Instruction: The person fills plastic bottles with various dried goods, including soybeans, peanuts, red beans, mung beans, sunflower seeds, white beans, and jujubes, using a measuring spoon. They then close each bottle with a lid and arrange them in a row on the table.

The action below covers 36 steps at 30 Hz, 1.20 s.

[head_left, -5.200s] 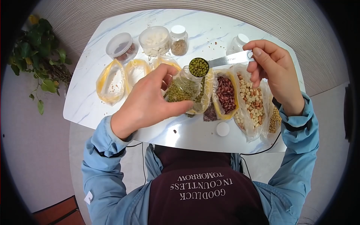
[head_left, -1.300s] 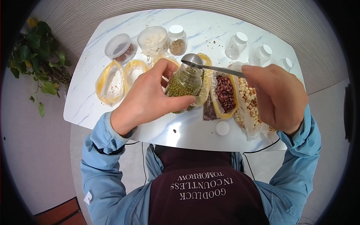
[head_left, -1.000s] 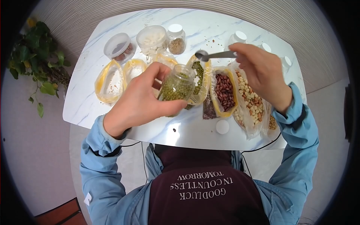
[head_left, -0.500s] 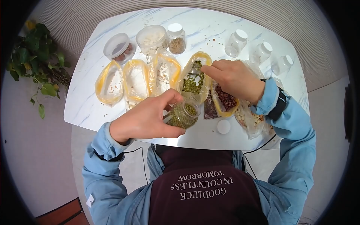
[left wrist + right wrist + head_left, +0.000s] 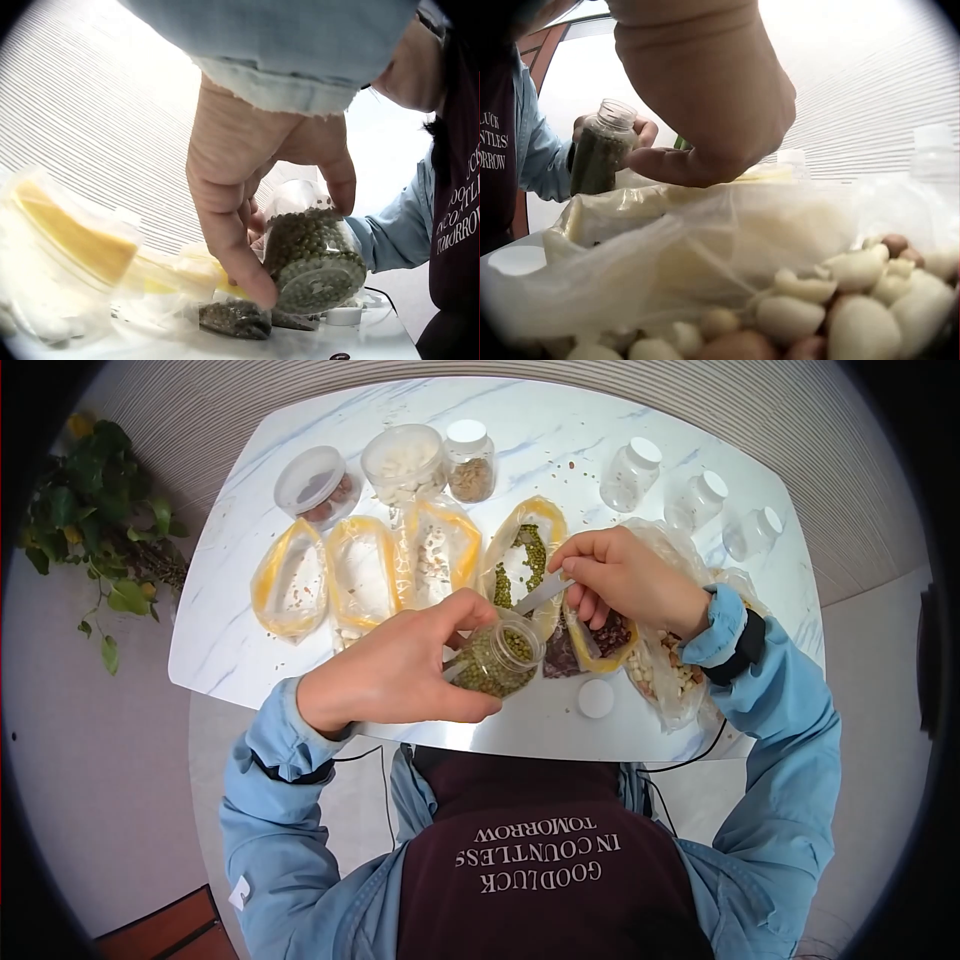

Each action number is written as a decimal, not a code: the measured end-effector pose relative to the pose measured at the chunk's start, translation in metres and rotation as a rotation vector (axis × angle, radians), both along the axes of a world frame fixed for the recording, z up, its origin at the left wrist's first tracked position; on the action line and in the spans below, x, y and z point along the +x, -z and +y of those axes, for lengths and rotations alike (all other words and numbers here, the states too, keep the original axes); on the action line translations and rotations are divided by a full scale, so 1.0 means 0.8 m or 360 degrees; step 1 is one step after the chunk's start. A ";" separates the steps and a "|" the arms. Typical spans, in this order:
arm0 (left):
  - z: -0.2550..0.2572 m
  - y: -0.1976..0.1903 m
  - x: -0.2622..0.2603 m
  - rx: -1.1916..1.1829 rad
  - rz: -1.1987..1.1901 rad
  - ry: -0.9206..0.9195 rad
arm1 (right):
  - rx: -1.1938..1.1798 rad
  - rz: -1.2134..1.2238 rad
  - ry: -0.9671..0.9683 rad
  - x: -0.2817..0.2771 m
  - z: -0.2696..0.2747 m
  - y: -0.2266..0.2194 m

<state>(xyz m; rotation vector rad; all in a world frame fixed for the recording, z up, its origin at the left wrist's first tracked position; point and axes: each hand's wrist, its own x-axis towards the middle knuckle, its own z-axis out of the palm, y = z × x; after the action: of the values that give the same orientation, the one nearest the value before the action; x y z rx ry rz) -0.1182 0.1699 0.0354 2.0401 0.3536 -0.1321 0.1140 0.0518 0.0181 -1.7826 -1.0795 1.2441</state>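
Observation:
The left hand (image 5: 395, 668) grips a clear, lidless jar of green beans (image 5: 492, 663), tilted with its mouth toward the right; the left wrist view shows the jar's base (image 5: 319, 285) between thumb and fingers. Above and right of it, the right hand (image 5: 632, 575) pinches the flat metal handle of a measuring spoon (image 5: 543, 593). That handle slants down-left over the front part of an open yellow-rimmed bag of green beans (image 5: 532, 545); the spoon's bowl is hidden from the head view. In the right wrist view the jar (image 5: 600, 154) is beyond the right hand (image 5: 705, 97).
Bags with yellow rims (image 5: 290, 580) stand at the left; dark red beans (image 5: 610, 635) and mixed nuts (image 5: 655, 665) lie in bags at the right. Round tubs (image 5: 405, 465) and lidded jars (image 5: 630, 475) stand behind. A white lid (image 5: 596, 698) lies near the front edge.
The left hand has lowered the jar toward the front and tilted it. The right hand has moved the spoon from above the jar into the green-bean bag, then toward its front end.

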 end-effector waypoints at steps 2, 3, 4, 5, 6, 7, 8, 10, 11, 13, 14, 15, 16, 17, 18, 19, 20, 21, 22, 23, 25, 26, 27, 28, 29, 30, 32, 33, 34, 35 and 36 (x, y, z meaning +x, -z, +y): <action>0.000 0.000 -0.001 -0.0026 0.0000 -0.0002 | -0.0076 0.0108 0.0119 0.003 0.001 0.004; 0.000 0.001 -0.001 -0.0041 0.0000 -0.0002 | -0.0086 0.0110 0.0165 0.003 0.001 0.001; 0.000 -0.001 -0.001 -0.0049 0.0048 -0.0013 | -0.0095 0.0112 0.0212 0.003 0.000 -0.003; 0.000 -0.004 -0.001 -0.0057 0.0097 -0.0023 | -0.0106 0.0114 0.0259 0.004 0.000 -0.005; 0.001 -0.006 -0.002 -0.0065 0.0145 -0.0033 | -0.0084 0.0133 0.0271 0.006 -0.001 -0.005; 0.001 -0.004 -0.004 -0.0066 0.0099 -0.0036 | -0.0062 0.0153 0.0283 0.012 -0.002 -0.005; 0.002 -0.002 -0.006 -0.0067 0.0053 -0.0038 | -0.0040 0.0173 0.0295 0.016 -0.004 -0.004; 0.004 -0.002 -0.009 -0.0051 0.0002 -0.0060 | -0.0005 0.0151 0.0312 0.022 -0.008 -0.006; 0.004 -0.006 -0.011 -0.0035 -0.0002 -0.0080 | 0.0012 0.0140 0.0319 0.025 -0.011 -0.008; 0.006 -0.010 -0.013 0.0002 -0.0036 -0.0126 | 0.0031 0.0141 0.0373 0.030 -0.016 -0.012; 0.007 -0.011 -0.014 0.0022 -0.0065 -0.0152 | 0.0039 0.0143 0.0399 0.032 -0.018 -0.014; 0.008 -0.012 -0.015 0.0043 -0.0095 -0.0179 | 0.0074 0.0153 0.0418 0.034 -0.020 -0.015; 0.008 -0.013 -0.015 0.0059 -0.0117 -0.0216 | 0.0109 0.0163 0.0438 0.037 -0.021 -0.017; 0.008 -0.013 -0.014 0.0075 -0.0140 -0.0253 | 0.0144 0.0173 0.0457 0.040 -0.023 -0.018; 0.008 -0.012 -0.013 0.0093 -0.0165 -0.0291 | 0.0178 0.0177 0.0445 0.044 -0.026 -0.020; 0.008 -0.012 -0.012 0.0099 -0.0181 -0.0324 | 0.0211 0.0182 0.0433 0.048 -0.029 -0.024; 0.008 -0.010 -0.011 0.0106 -0.0199 -0.0357 | 0.0244 0.0186 0.0420 0.050 -0.030 -0.028; 0.008 -0.008 -0.009 0.0113 -0.0216 -0.0389 | 0.0278 0.0180 0.0428 0.049 -0.031 -0.034; 0.008 -0.008 -0.008 0.0118 -0.0197 -0.0387 | 0.0311 0.0175 0.0437 0.047 -0.032 -0.042; 0.008 -0.007 -0.006 0.0123 -0.0177 -0.0383 | 0.0345 0.0170 0.0445 0.046 -0.034 -0.049; 0.008 -0.006 -0.002 0.0132 -0.0163 -0.0385 | 0.0432 0.0141 0.0415 0.045 -0.035 -0.060; 0.006 -0.005 0.000 0.0138 -0.0170 -0.0390 | 0.0477 0.0126 0.0400 0.045 -0.036 -0.065; 0.005 -0.005 0.002 0.0143 -0.0176 -0.0395 | 0.0503 0.0111 0.0384 0.043 -0.037 -0.070; 0.005 -0.005 0.003 0.0156 -0.0174 -0.0392 | 0.0529 0.0095 0.0368 0.040 -0.037 -0.075; 0.004 -0.006 0.004 0.0169 -0.0171 -0.0389 | 0.0555 0.0079 0.0353 0.038 -0.037 -0.080; 0.003 -0.006 0.005 0.0182 -0.0169 -0.0386 | 0.0568 0.0067 0.0343 0.036 -0.038 -0.084; 0.002 -0.009 0.007 0.0204 -0.0158 -0.0387 | 0.0594 0.0044 0.0323 0.031 -0.038 -0.091; 0.001 -0.010 0.008 0.0215 -0.0153 -0.0387 | 0.0602 0.0007 0.0313 0.029 -0.039 -0.093; 0.001 -0.009 0.009 0.0229 -0.0167 -0.0394 | 0.0610 -0.0029 0.0302 0.026 -0.039 -0.095; 0.001 -0.008 0.009 0.0243 -0.0181 -0.0400 | 0.0618 -0.0065 0.0292 0.024 -0.039 -0.097; 0.001 -0.008 0.009 0.0258 -0.0195 -0.0407 | 0.0650 -0.0113 0.0272 0.021 -0.040 -0.098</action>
<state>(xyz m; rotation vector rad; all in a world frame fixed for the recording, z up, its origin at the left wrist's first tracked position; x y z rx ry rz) -0.1108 0.1703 0.0417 2.1298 0.5590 0.1831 0.1308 0.0199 0.0966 -1.5731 -1.1032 0.7961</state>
